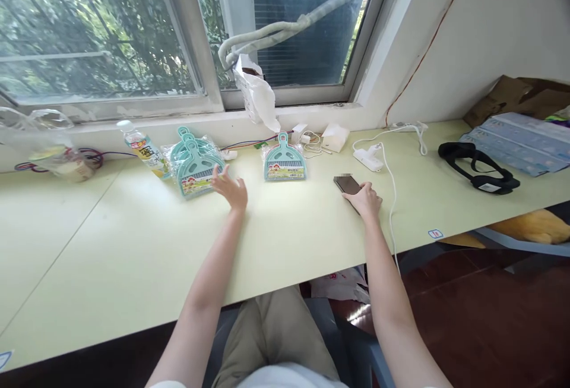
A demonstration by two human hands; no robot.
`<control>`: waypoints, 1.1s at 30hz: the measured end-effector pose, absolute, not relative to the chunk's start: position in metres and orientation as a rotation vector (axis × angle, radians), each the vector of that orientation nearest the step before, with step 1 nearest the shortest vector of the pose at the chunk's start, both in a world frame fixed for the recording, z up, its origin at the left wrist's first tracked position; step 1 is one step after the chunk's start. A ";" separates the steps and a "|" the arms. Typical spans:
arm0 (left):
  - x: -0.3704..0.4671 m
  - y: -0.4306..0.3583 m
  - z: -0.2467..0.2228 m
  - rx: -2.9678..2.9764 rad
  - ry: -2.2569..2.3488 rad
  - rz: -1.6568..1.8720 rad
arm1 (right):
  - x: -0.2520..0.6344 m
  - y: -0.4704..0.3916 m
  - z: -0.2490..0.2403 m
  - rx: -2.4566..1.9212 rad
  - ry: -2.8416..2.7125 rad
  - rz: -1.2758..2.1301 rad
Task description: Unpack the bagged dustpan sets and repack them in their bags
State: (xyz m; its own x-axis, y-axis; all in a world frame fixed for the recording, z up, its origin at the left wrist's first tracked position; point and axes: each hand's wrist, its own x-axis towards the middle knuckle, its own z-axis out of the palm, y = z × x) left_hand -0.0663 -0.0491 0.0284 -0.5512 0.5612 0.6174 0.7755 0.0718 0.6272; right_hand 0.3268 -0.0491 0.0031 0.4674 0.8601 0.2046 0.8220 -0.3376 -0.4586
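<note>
On the pale yellow-green table, my right hand (366, 201) has its fingers around the near end of a dark smartphone (347, 184), which lies on the tabletop. My left hand (231, 189) rests to the left with its fingers spread and nothing in them. Its fingertips are at the right edge of a stack of wrapped mint-green mini dustpan-and-brush sets (196, 168); whether they touch it I cannot tell. Another such dustpan set (285, 161) lies between my hands, farther back.
A drink bottle (143, 149) leans behind the stack, beside a plastic bag (62, 156). White power strip (369, 158) and its cable (392, 198) lie right of the phone. Farther right are a black headset-like strap (478, 168) and blue packs (519, 141). A window runs along the back.
</note>
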 end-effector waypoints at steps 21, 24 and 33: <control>-0.270 -0.055 0.022 -1.225 -2.837 -1.516 | 0.218 -0.084 0.017 -1.611 -1.698 -0.133; -0.270 -0.053 0.031 -1.289 -2.886 -1.470 | 0.170 -0.094 0.018 -1.365 -1.855 -0.110; -0.232 -0.087 0.039 -1.179 -2.557 -1.942 | 0.046 -0.109 0.022 -0.854 -2.226 0.075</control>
